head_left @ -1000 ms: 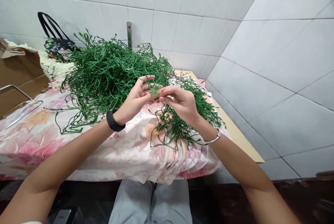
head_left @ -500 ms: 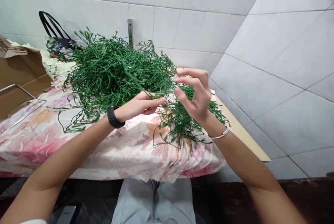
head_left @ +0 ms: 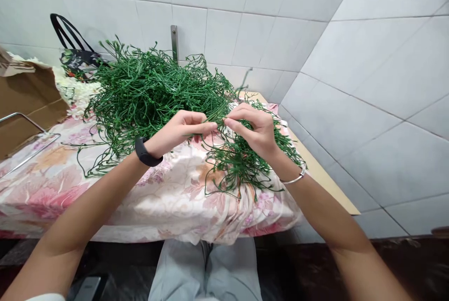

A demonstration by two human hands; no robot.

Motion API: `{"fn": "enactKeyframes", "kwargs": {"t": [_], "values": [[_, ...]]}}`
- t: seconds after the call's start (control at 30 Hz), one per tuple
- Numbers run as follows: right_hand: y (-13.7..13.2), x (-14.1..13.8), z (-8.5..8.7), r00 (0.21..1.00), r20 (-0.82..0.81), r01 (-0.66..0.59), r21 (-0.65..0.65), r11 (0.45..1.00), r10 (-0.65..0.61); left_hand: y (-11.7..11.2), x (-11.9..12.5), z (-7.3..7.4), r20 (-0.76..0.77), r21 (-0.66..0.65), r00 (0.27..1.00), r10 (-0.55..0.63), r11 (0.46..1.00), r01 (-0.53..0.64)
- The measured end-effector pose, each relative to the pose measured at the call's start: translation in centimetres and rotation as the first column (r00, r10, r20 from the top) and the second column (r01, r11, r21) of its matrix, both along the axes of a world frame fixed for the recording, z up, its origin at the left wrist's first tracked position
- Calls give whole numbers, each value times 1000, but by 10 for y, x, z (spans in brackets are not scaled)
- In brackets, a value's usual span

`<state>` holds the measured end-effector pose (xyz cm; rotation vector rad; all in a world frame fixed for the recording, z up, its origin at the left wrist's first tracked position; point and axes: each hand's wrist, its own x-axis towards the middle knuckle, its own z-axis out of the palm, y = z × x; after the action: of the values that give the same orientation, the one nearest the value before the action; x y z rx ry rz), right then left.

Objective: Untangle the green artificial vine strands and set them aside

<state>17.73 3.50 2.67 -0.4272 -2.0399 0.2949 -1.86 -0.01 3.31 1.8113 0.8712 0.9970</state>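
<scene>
My left hand [head_left: 191, 125], with a black band on its wrist, pinches a green artificial flower stem [head_left: 218, 114] between thumb and fingers. Fingertips together, my right hand [head_left: 253, 128] meets it from the right and closes on the stem's near end. A thin tip of the stem rises above the right hand. Behind and left of my hands lies a large tangled heap of green stems [head_left: 150, 90]. A smaller pile of green stems [head_left: 242, 163] spreads under and beside my right hand. The exact contact between the fingertips is small and partly hidden.
A floral cloth [head_left: 168, 202] covers the table, with a bare board edge [head_left: 329, 179] at the right. White flowers [head_left: 79, 92], an open cardboard box [head_left: 31, 99] and a bent metal rod [head_left: 38, 151] are on the left. A black-handled bag [head_left: 80, 57] leans against the tiled wall.
My right hand has come down and left, its spread fingers closing at the stem beside my left fingertips. My left hand has shifted slightly left and up, still pinching.
</scene>
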Motion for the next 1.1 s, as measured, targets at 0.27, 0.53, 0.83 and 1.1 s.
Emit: {"fn": "enactKeyframes", "kwargs": {"t": [0.27, 0.53, 0.83, 1.1], "values": [[-1, 0, 0, 1000, -9, 7, -35, 999, -8, 5, -15, 4, 284, -265, 959, 28, 963, 50], [-1, -2, -1, 999, 22, -15, -320, 947, 24, 9, -14, 0, 271, -378, 962, -28, 916, 133], [1, -2, 1, 989, -11, -139, -456, 879, 151, -1, -5, 2, -146, -128, 989, -10, 992, -9], [0, 0, 1, 979, 196, 9, -292, 956, 50, 5, -3, -10, -210, 354, 928, 306, 909, -220]]}}
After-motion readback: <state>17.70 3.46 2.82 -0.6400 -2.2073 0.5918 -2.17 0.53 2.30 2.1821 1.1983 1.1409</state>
